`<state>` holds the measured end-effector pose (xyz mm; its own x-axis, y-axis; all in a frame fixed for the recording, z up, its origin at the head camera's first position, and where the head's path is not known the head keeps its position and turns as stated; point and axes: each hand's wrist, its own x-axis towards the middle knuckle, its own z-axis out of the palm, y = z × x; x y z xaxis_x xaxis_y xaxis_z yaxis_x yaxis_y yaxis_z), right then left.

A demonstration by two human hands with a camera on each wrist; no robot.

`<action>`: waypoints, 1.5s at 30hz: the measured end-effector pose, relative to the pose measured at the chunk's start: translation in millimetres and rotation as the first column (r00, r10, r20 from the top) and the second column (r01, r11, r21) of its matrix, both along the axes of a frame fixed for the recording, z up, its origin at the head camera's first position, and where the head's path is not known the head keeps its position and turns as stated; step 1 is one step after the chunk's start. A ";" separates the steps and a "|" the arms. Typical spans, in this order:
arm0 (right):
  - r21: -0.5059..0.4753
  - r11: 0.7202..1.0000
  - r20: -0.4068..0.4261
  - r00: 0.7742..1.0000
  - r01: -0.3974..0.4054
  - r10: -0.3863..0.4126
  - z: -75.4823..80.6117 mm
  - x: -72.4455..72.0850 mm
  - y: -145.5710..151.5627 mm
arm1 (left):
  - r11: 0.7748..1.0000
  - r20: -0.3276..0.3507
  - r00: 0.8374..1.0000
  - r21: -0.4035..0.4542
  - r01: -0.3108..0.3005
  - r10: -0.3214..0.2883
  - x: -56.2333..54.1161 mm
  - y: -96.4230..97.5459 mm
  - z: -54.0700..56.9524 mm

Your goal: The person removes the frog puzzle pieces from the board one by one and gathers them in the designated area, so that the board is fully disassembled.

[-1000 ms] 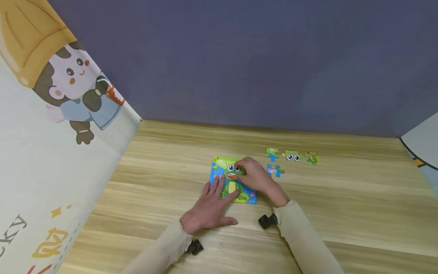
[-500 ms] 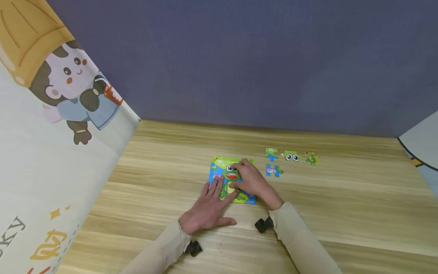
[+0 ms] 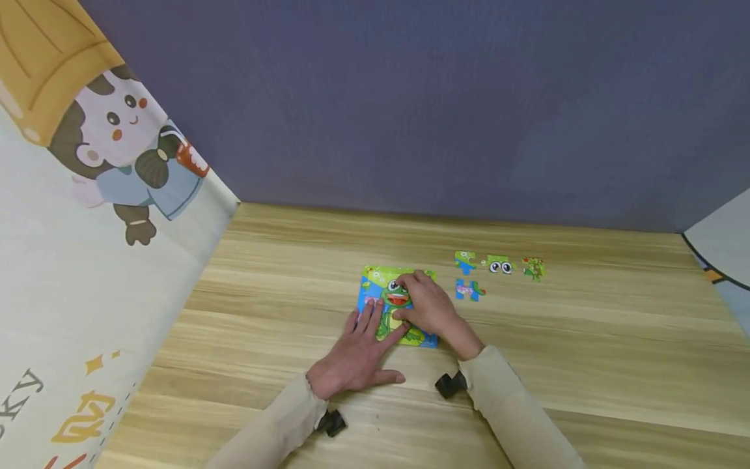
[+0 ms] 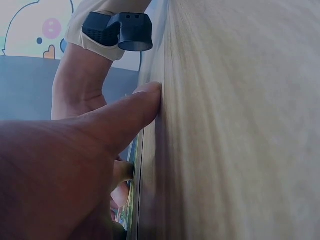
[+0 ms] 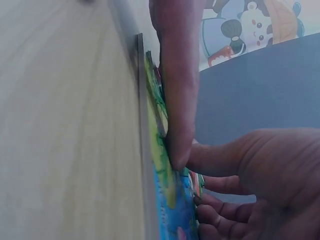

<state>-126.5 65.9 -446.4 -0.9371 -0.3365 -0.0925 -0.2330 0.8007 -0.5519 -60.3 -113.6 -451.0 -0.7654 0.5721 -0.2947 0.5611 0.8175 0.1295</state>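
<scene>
A square frog puzzle (image 3: 396, 332) lies on the wooden table, with a raised layer of pieces visible from the side in the right wrist view. My left hand (image 3: 354, 355) is spread over its lower left, fingertips resting on the picture and thumb out on the wood. At the puzzle's right side, my right hand (image 3: 432, 305) has curled fingers and its thumb around a puzzle piece, mostly hidden beneath the hand. In the right wrist view, my right thumb (image 5: 220, 156) and fingers meet the colourful edge (image 5: 187, 210) of the puzzle.
Loose puzzle pieces lie right of the puzzle: a blue-green one (image 3: 465, 262), one with two eyes (image 3: 500, 266), one with red and green print (image 3: 534, 268), and a blue-pink one (image 3: 469, 290). A dark panel (image 3: 457, 117) stands behind the table.
My right hand has shifted slightly down and left over the puzzle, uncovering part of its upper right corner. My left hand stays in place, and the loose pieces lie as before.
</scene>
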 end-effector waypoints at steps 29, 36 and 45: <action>-0.331 0.931 0.003 0.987 -0.151 0.161 13.1 -8.5 24.0 | 1.000 0.023 1.000 0.019 -0.005 0.005 -0.2 -0.9 1.4; -0.428 0.902 0.113 0.987 -0.056 0.115 11.9 -7.3 23.8 | 0.999 0.041 0.999 0.030 -0.012 0.011 0.7 -1.3 3.2; -0.523 0.852 0.159 0.985 0.024 0.070 8.9 -11.9 32.4 | 0.999 0.047 0.999 0.031 -0.018 0.017 1.5 -0.8 5.8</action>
